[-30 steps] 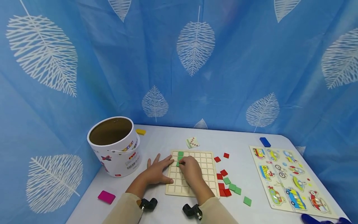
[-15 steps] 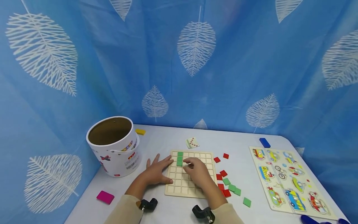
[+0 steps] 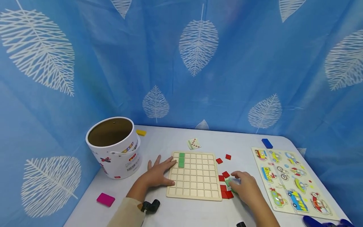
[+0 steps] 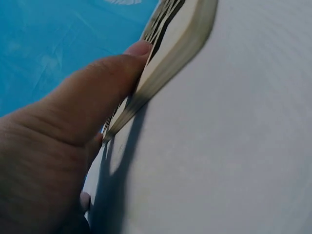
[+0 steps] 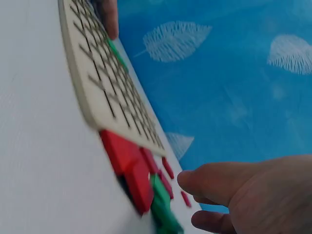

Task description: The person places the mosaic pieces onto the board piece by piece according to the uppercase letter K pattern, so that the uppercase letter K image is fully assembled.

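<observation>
A pale wooden grid board lies on the table, with green square tiles in its upper left cells. My left hand rests with spread fingers along the board's left edge; its thumb touches the rim. Beyond the right edge, my right hand hovers at the loose green tiles, partly hiding them in the head view. Its thumb and fingers are apart, and nothing shows between them. Several loose red tiles lie beside the board, some overlapping.
At left stands a white bucket, near a magenta block and a yellow block. A small pattern card lies behind the board. On the right are a picture puzzle and a blue block.
My right hand has moved off the board, rightward to the loose green tiles. It has uncovered the green tiles in the grid. My left hand stays in place.
</observation>
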A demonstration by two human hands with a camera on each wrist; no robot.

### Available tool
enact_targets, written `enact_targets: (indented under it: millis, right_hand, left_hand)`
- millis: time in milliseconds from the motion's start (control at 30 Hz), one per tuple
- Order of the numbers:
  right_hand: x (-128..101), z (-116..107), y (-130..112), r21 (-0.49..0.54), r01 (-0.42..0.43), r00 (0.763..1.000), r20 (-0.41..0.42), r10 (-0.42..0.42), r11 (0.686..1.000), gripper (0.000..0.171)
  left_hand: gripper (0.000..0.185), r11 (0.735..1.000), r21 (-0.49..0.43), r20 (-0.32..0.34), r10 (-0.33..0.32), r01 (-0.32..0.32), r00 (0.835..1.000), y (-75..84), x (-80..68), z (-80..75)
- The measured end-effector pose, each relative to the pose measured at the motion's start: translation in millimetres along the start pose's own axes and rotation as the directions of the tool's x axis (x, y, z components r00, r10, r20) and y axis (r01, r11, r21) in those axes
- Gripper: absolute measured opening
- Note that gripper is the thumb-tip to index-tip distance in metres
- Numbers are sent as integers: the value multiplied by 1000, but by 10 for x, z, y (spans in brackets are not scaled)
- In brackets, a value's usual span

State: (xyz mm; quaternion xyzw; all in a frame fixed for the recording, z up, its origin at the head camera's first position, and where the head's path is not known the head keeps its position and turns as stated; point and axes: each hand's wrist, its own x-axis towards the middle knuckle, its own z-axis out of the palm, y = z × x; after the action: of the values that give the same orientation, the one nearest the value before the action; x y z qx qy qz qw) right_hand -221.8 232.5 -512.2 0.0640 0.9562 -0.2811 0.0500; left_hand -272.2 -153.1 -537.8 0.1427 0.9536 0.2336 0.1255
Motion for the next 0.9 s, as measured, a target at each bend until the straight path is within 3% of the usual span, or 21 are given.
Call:
enact_targets:
  millis: [167,367,633,900]
  right_hand:
    - [-9,1,246,-11,-10,1000,6,10,1000,48]
    - [1,-10,299,29,-2,1000,8,1,1000,46]
    - [4,-31,345,-3,88,995,44,-88,996,42]
    - [-42,-99,400,-7,73,990,120,-71,997,32]
  left_hand:
    - [90,997,78,62,20,-24,998,47,-4,-17]
    - [83,993,119,64,16,-23,998,61,-20,-24]
    - [89,995,79,28,56,-58,998,26,-40,-50]
    - [98,998,46,14,45,-45,999,3,-21,-34]
